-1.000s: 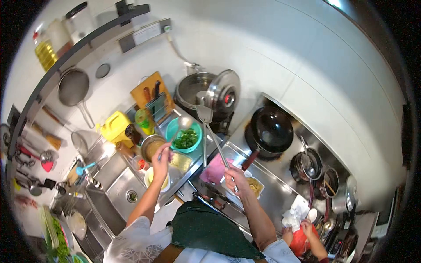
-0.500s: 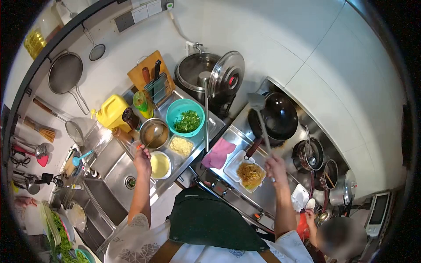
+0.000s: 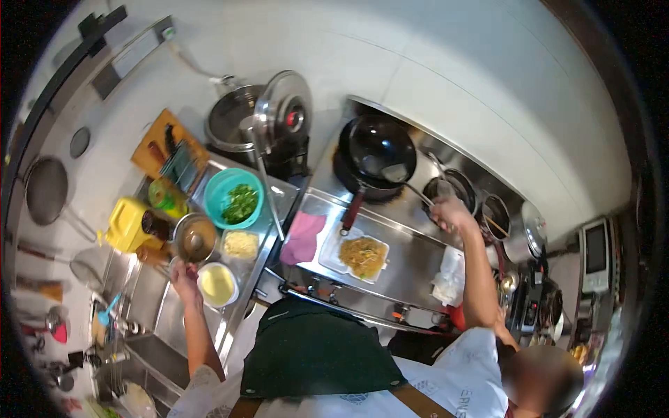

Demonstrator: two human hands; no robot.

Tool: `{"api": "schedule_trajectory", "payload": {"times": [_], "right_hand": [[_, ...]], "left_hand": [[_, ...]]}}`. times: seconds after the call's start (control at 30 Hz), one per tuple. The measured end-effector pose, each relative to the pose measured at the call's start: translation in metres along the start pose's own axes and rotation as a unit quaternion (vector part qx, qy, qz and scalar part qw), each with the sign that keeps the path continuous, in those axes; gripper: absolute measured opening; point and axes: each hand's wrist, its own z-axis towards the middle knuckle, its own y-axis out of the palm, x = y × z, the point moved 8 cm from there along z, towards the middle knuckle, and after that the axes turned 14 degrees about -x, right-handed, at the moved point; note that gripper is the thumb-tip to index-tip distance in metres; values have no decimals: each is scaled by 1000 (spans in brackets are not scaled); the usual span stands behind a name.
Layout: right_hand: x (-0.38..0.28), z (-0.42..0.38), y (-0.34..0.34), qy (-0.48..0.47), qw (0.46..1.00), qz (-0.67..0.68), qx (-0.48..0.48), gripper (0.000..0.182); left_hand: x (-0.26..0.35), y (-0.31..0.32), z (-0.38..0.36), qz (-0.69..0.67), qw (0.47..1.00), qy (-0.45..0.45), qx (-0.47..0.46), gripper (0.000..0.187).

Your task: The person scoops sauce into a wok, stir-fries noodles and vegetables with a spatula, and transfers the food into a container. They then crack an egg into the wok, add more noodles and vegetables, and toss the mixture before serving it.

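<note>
My right hand (image 3: pixel 454 213) is closed on the handle of a metal spatula (image 3: pixel 416 192), whose blade lies at the right inner side of the black wok (image 3: pixel 380 151). At the steel bowl of brown liquid (image 3: pixel 196 238), my left hand (image 3: pixel 185 274) is closed round a thin handle that leads into the bowl. Just right of that hand stands a white tub of yellow liquid (image 3: pixel 217 284). An open white foam box (image 3: pixel 333 259) holds fried noodles (image 3: pixel 362 255) in front of the wok.
A teal bowl of chopped greens (image 3: pixel 241 203), a tray of pale bits (image 3: pixel 240 244) and a pink cloth (image 3: pixel 303 237) are nearby. Smaller pans (image 3: pixel 496 213) stand right of the wok. Another person (image 3: pixel 543 380) is at the lower right.
The view has turned to the right. The spatula has come down, its blade now inside the wok instead of raised over its left edge. My left hand stays by the steel bowl.
</note>
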Motion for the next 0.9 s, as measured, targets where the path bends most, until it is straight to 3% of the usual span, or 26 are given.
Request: {"api": "schedule_trajectory", "payload": {"times": [0.07, 0.17, 0.27, 0.3, 0.37, 0.43, 0.47, 0.5, 0.53, 0.57, 0.63, 0.73, 0.8, 0.83, 0.87, 0.9], "right_hand": [[-18, 19, -19, 17, 991, -122, -50, 14], [-47, 36, -34, 86, 975, -188, -85, 12], [-22, 106, -48, 123, 964, -164, -167, 12], [-22, 109, -40, 114, 973, -117, -165, 12], [-15, 126, -19, 106, 985, -48, -124, 12], [-14, 140, -2, 76, 993, -68, -51, 13], [-11, 145, 5, 75, 994, -77, -36, 15], [-13, 150, 9, 33, 992, -119, -20, 17], [-15, 155, 11, -10, 987, -158, -3, 19], [-16, 158, 11, -52, 979, -197, 15, 21], [-15, 145, 0, -20, 983, -180, -22, 24], [-21, 114, -29, 57, 971, -199, -121, 26], [-16, 116, -48, 101, 933, -336, -78, 27], [-25, 123, -45, 8, 876, -482, -24, 28], [-32, 120, -36, -89, 786, -611, 32, 29], [-50, 86, -18, -27, 805, -584, 104, 30]], "left_hand": [[11, 19, -19, 42, 996, 14, 80, 55], [10, 38, -44, 30, 991, 8, 131, 77], [8, 59, -76, 33, 992, -27, 117, 82], [7, 69, -91, 37, 981, -69, 180, 77], [-9, 80, -106, 74, 986, -38, 147, 72], [-44, 79, -116, 118, 986, -21, 116, 62], [-71, 82, -117, 113, 990, -74, 48, 52], [-147, 46, -105, 103, 988, -99, -66, 42], [-128, 102, -125, 100, 980, -149, -85, 37], [-126, 135, -136, 177, 947, -191, -186, 35], [-169, 156, -155, 239, 861, -323, -313, 36], [-213, 173, -167, 311, 792, -328, -410, 39], [-236, 192, -172, 413, 724, -213, -511, 40], [-246, 205, -177, 470, 657, -242, -537, 40], [-256, 217, -186, 522, 586, -265, -561, 41], [-267, 230, -199, 537, 573, -197, -586, 40]]}}
